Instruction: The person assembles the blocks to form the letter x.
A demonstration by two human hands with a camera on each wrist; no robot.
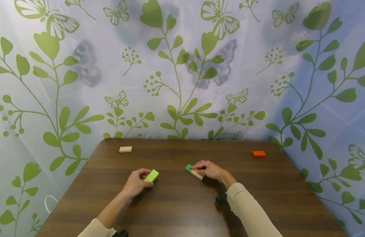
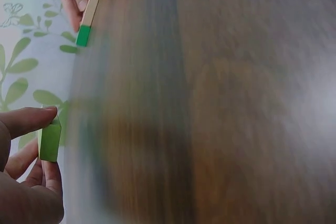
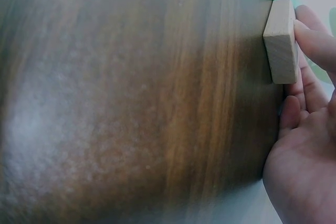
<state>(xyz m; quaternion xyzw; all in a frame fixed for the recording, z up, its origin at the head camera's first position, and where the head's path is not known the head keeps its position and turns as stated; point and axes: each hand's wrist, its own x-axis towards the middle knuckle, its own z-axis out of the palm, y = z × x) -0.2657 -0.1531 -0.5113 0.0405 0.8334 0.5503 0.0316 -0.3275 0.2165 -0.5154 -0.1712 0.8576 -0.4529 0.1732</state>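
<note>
Behind everything in front of you hangs the curtain (image 1: 182, 59), with green leaves and butterflies printed on it. Before it stands the brown table (image 1: 170, 210), its far edge close to the cloth. Your two cream sleeves (image 1: 253, 209) come in from the near side, the right one showing longer.

Your left hand (image 1: 135, 185) is over the left middle part of the table. It pinches the lime block (image 1: 151, 175) between the thumb and the fingers, which stand apart only by the width of the block. This block is tilted and is raised from the table.

Your right hand (image 1: 211, 171) is near the centre, a little to the right. Its thumb and fingers grip the wooden block (image 1: 197, 174) closely, low at the table top; I cannot tell whether the block touches the surface.

The orange block (image 1: 258, 153) lies at the far right of the table, well apart from your hands. The pale block (image 1: 125, 149) lies at the far left, near the back edge. The green piece (image 1: 188, 168) shows at the far end of the wooden block, in line with it and touching.
</note>
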